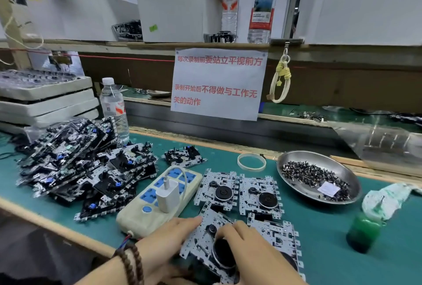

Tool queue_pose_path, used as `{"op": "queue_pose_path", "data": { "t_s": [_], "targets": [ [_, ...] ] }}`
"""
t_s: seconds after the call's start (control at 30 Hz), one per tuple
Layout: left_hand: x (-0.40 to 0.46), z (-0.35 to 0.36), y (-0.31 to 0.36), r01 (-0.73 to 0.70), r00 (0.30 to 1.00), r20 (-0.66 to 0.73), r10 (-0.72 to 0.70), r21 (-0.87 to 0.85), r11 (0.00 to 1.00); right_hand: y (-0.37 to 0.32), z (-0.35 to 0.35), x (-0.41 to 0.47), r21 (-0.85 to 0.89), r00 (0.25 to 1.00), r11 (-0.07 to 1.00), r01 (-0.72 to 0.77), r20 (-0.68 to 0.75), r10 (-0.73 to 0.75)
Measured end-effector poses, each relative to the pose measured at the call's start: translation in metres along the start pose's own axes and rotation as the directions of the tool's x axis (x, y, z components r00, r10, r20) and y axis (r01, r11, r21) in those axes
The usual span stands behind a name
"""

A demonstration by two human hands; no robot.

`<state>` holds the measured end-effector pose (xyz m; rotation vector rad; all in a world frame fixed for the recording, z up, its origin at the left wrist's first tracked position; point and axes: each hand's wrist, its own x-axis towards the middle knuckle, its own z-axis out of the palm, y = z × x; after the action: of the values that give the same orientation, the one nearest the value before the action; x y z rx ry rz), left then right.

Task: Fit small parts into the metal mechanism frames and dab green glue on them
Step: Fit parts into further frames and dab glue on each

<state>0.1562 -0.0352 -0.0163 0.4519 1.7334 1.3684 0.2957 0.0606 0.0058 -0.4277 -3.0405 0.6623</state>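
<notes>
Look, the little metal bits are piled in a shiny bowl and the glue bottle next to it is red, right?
Not quite: the glue bottle is green, not red, as the head view shows. The little metal bits are indeed piled in the shiny bowl beside it.

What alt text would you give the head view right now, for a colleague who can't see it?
Both hands work on a tilted metal mechanism frame at the near edge of a green bench: the left hand steadies its left edge, the right hand pinches at a part near its middle. Three more frames lie flat beside it, with a steel dish of small parts and a green glue bottle to the right.
</notes>
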Motion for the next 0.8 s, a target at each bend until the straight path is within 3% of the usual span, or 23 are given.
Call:
{"op": "queue_pose_path", "data": {
  "t_s": [0.1,0.2,0.3,0.4,0.5,0.63,0.8],
  "targets": [
    [-0.002,-0.008,-0.001,-0.127,0.980,-0.118,0.162,0.261,0.957,0.003,0.006,0.010,-0.145,0.998,0.989,0.036,-0.046,-0.044],
    [-0.002,-0.009,-0.007,-0.186,0.961,-0.062,0.271,0.581,0.792,0.000,0.010,0.014,-0.219,0.997,0.975,0.026,-0.064,-0.041],
    [-0.001,-0.003,-0.002,-0.219,0.940,-0.015,0.340,0.740,0.636,0.007,0.005,0.007,-0.155,0.997,0.988,-0.003,-0.077,-0.009],
    [0.003,0.000,-0.007,-0.322,0.894,0.079,0.441,0.798,0.509,0.030,-0.008,-0.017,-0.042,0.966,0.986,-0.164,-0.212,0.151],
    [0.006,0.008,-0.006,-0.390,0.884,0.217,0.414,0.830,0.398,0.063,-0.009,-0.051,0.068,0.845,0.947,-0.313,-0.436,0.310],
    [0.007,0.019,0.009,-0.444,0.840,0.184,0.511,0.775,0.450,0.077,-0.001,-0.049,0.202,0.797,0.872,-0.446,-0.354,0.490],
    [0.007,0.018,0.024,-0.500,0.789,0.202,0.581,0.761,0.414,0.081,0.009,-0.026,0.308,0.783,0.822,-0.479,-0.273,0.558]
  ]
}}
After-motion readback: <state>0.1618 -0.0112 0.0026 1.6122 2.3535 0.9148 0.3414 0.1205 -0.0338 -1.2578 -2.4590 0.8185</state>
